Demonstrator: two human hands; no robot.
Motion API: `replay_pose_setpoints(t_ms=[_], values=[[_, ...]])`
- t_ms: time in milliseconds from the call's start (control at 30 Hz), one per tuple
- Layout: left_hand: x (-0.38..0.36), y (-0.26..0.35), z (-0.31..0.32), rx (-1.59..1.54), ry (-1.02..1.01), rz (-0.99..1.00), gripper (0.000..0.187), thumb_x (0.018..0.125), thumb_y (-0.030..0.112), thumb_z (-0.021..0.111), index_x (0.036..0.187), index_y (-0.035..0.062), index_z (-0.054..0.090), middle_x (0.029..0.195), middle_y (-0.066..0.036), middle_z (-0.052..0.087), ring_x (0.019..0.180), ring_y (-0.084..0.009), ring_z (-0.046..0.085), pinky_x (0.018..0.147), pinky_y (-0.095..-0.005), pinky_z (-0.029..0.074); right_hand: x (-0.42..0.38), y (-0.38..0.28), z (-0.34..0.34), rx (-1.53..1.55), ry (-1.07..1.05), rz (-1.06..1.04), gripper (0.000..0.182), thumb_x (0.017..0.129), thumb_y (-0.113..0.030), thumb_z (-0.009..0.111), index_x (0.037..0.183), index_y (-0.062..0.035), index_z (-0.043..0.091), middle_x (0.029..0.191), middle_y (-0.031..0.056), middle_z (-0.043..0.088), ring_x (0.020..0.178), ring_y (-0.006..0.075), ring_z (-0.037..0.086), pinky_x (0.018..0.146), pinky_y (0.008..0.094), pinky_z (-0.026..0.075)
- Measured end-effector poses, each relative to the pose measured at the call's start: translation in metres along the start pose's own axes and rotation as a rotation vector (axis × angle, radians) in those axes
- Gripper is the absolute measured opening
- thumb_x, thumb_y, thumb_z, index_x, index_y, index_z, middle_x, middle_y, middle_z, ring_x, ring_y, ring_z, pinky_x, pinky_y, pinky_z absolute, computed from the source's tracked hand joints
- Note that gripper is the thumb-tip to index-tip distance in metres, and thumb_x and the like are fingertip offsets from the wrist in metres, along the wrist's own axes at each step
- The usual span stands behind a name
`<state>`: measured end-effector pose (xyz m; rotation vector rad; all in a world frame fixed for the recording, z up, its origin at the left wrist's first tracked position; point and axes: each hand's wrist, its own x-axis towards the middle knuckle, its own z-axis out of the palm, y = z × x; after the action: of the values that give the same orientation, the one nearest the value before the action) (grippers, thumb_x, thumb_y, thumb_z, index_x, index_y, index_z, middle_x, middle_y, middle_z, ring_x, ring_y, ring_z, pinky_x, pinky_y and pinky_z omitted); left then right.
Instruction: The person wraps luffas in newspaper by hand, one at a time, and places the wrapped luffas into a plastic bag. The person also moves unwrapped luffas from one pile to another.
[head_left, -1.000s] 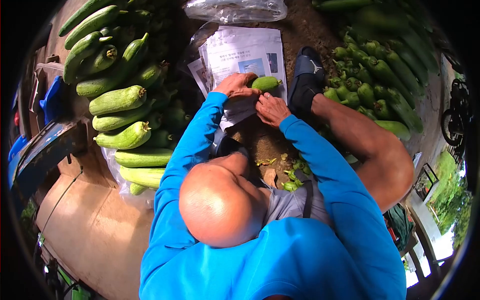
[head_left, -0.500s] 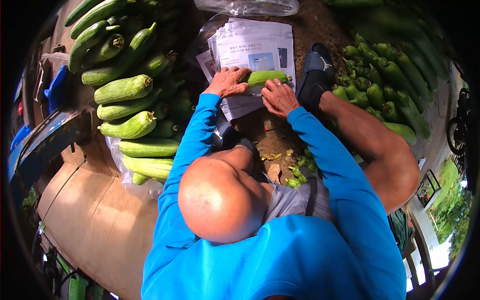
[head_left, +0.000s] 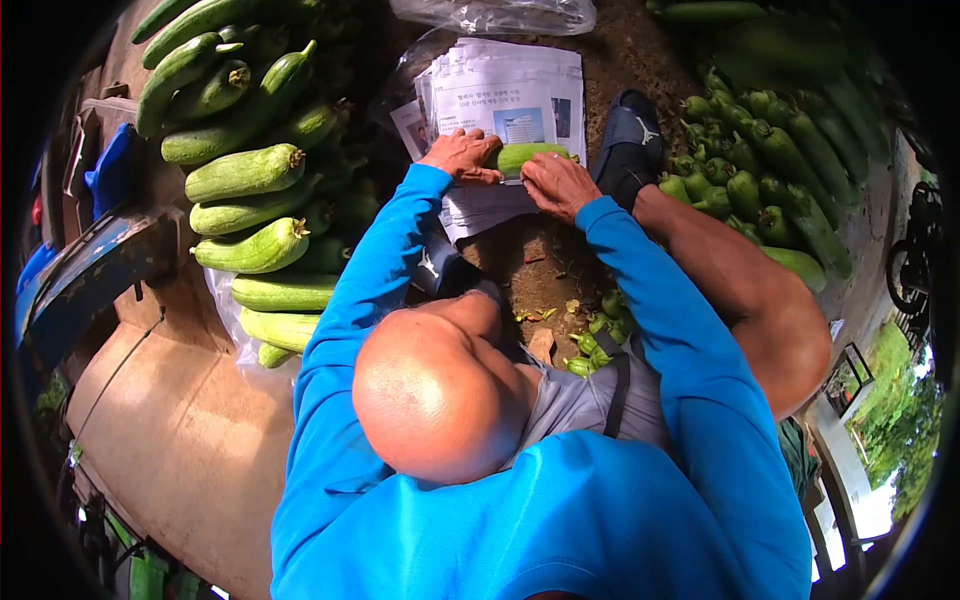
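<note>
A green sponge gourd (head_left: pixel 524 156) lies crosswise on a stack of printed newspaper sheets (head_left: pixel 490 85). My left hand (head_left: pixel 462 157) is closed around the gourd's left end, with the fingertips bent over it. Along its near side, toward the right end, my right hand (head_left: pixel 560 186) has its fingers curled in against the gourd and the paper's near edge. The right fingertips are partly hidden behind the knuckles.
Large sponge gourds (head_left: pixel 245 175) are piled at the left, partly on clear plastic (head_left: pixel 238 325). More gourds (head_left: pixel 780 150) fill the right side. A plastic bag (head_left: pixel 495 12) lies beyond the papers. My sandalled foot (head_left: pixel 632 135) stands beside the stack; green trimmings (head_left: pixel 590 350) lie below.
My right hand's fingers have curled in more tightly at the gourd's near side. My left hand stays at the left end, and the gourd remains on the paper.
</note>
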<state>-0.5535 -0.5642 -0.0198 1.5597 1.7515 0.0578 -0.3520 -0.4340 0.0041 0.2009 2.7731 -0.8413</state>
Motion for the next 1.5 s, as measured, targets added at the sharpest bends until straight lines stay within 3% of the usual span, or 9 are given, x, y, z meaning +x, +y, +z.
replay_pose_setpoints(t_ms=[367,533,667,867,933,1167,1300,1400,1500], values=[[-0.006,0.002,-0.007,-0.464,0.031,0.047,0.053,0.09,0.042,0.059,0.122,0.0,0.063,0.113,-0.024,0.065,0.103,-0.0419,0.062,0.094,-0.0444,0.048,0.006,-0.001,0.002,-0.003,0.227,-0.014,0.017,0.092,-0.023,0.06,0.096,-0.0074,0.056,0.109,0.012,0.057,0.105,0.0334,0.054,0.089,0.0454,0.045],[-0.028,0.033,-0.004,-0.172,0.654,-0.093,0.04,0.089,0.026,0.061,0.124,0.0065,0.06,0.113,-0.015,0.06,0.107,-0.0328,0.056,0.092,-0.0436,0.044,0.023,0.003,0.0,0.045,0.258,0.071,0.014,0.09,-0.023,0.06,0.096,-0.0101,0.057,0.1,0.0088,0.061,0.099,0.031,0.057,0.083,0.044,0.042],[-0.038,0.075,0.014,-0.072,0.751,0.031,0.049,0.085,0.025,0.063,0.128,0.0044,0.054,0.121,-0.016,0.055,0.115,-0.0345,0.051,0.1,-0.0445,0.04,0.049,0.017,-0.002,0.078,0.185,0.124,0.013,0.092,-0.024,0.057,0.095,-0.0118,0.059,0.094,0.0078,0.064,0.093,0.0309,0.059,0.082,0.0432,0.04],[-0.019,0.061,0.045,0.096,0.769,-0.117,0.071,0.078,0.032,0.068,0.138,0.0021,0.045,0.133,-0.019,0.047,0.127,-0.036,0.043,0.109,-0.0476,0.033,0.086,0.042,-0.005,0.286,0.006,0.26,0.023,0.09,-0.031,0.062,0.102,-0.0114,0.064,0.097,0.012,0.065,0.098,0.0345,0.06,0.086,0.0488,0.049],[-0.009,0.053,0.042,0.114,0.79,-0.139,0.072,0.076,0.032,0.069,0.137,0.0022,0.045,0.132,-0.019,0.047,0.127,-0.0356,0.043,0.109,-0.0478,0.033,0.085,0.039,-0.007,0.027,0.385,0.107,0.022,0.087,-0.026,0.066,0.101,-0.0104,0.064,0.11,0.0117,0.062,0.106,0.0343,0.057,0.087,0.0469,0.048],[0.034,0.015,0.027,0.099,0.715,-0.268,0.054,0.065,0.045,0.069,0.101,0.0057,0.056,0.101,-0.013,0.053,0.096,-0.0324,0.05,0.077,-0.0461,0.037,0.054,0.008,-0.006,-0.224,0.364,-0.012,0.045,0.077,-0.024,0.067,0.118,-0.0095,0.056,0.127,0.0098,0.05,0.124,0.0294,0.045,0.103,0.0466,0.033],[0.033,0.012,0.013,0.032,0.614,-0.288,0.057,0.064,0.044,0.068,0.103,0.0048,0.056,0.102,-0.014,0.053,0.1,-0.0347,0.05,0.081,-0.0498,0.039,0.064,0.019,-0.007,-0.305,0.264,-0.034,0.057,0.077,-0.027,0.069,0.127,-0.0084,0.051,0.128,0.0102,0.051,0.125,0.0296,0.045,0.103,0.0466,0.033],[0.023,0.015,0.0,-0.006,0.801,-0.206,0.061,0.066,0.042,0.066,0.113,0.0038,0.055,0.11,-0.016,0.053,0.107,-0.0354,0.049,0.088,-0.0496,0.039,0.08,0.036,-0.01,-0.299,0.244,-0.089,0.059,0.076,-0.028,0.07,0.129,-0.0078,0.052,0.128,0.0108,0.054,0.124,0.0286,0.048,0.103,0.0466,0.033],[0.002,0.037,-0.006,-0.08,0.795,-0.231,0.071,0.074,0.038,0.061,0.135,0.0028,0.049,0.132,-0.02,0.05,0.124,-0.0393,0.045,0.105,-0.0501,0.034,0.101,0.051,-0.033,-0.148,0.037,-0.054,0.054,0.084,-0.032,0.066,0.132,-0.0099,0.052,0.13,0.0123,0.055,0.124,0.0317,0.051,0.105,0.0458,0.033]])
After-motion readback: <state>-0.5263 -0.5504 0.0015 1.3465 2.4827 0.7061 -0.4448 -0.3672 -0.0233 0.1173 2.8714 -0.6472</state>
